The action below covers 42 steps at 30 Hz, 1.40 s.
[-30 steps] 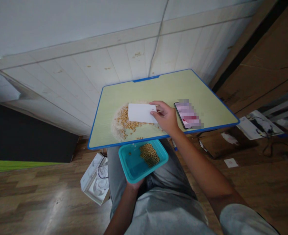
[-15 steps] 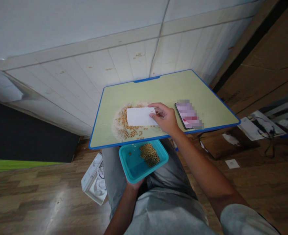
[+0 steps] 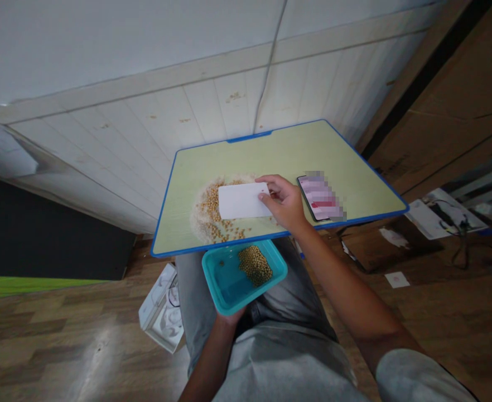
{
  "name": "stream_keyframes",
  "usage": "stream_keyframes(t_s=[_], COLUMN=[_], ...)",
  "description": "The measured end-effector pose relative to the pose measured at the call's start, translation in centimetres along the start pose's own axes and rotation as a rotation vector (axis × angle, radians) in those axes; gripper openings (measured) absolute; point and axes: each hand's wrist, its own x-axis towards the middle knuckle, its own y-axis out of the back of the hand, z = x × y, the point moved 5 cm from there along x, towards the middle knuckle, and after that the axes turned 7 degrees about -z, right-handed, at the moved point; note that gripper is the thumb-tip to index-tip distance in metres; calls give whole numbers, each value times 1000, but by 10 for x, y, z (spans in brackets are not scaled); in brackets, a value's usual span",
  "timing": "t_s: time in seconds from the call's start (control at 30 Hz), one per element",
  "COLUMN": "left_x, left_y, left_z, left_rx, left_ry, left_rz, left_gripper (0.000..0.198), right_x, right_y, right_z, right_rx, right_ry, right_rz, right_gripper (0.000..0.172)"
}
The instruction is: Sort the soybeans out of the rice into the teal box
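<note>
My right hand (image 3: pixel 284 202) pinches a white card (image 3: pixel 241 201) by its right end and holds it over a heap of soybeans mixed with rice (image 3: pixel 211 216) on a small green table with a blue rim (image 3: pixel 271 153). A few beans lie near the table's front edge. Below that edge, over my lap, my left hand (image 3: pixel 229 318) holds a teal rectangular tray (image 3: pixel 229 282) from underneath; only its fingertips show. A pile of soybeans (image 3: pixel 255 264) sits in the tray's right part.
A phone (image 3: pixel 319 196) lies on the table right of my hand. A white box (image 3: pixel 162 315) sits on the wooden floor to the left of my legs. Papers, cables and cardboard lie on the floor at the right. A white wall stands behind the table.
The card has slid toward the table's front edge, pushing more beans toward that edge. The tray has stayed in place.
</note>
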Motion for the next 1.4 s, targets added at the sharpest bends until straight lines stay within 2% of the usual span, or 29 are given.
stream_keyframes(t_s=[0.37,0.53,0.77,1.0,1.27,1.4], left_x=[-1,-2,0,-1,-1,-2], left_y=[-10,-10,-8,-3,-19,-16], left_z=[1,3,-1,0,0,1], left_rx=[21,27,8,-10,-16,-26], left_ry=[-11,0,20,28,43,38], left_rz=[-33,-45,-37,-57,-142,-183], left_gripper=[75,70,68,78,78,76], right_x=[-1,0,0,1,0,0], right_y=[1,1,-4,-6,-8,-10], right_z=[0,-1,-5,-4,-6,-8], right_rx=[-17,9,11,24,20,15], right_ry=[-13,2,42,15,50,51], right_rz=[-4,8,-90,-96,-164,-198], right_gripper=[25,23,23,24,24,24])
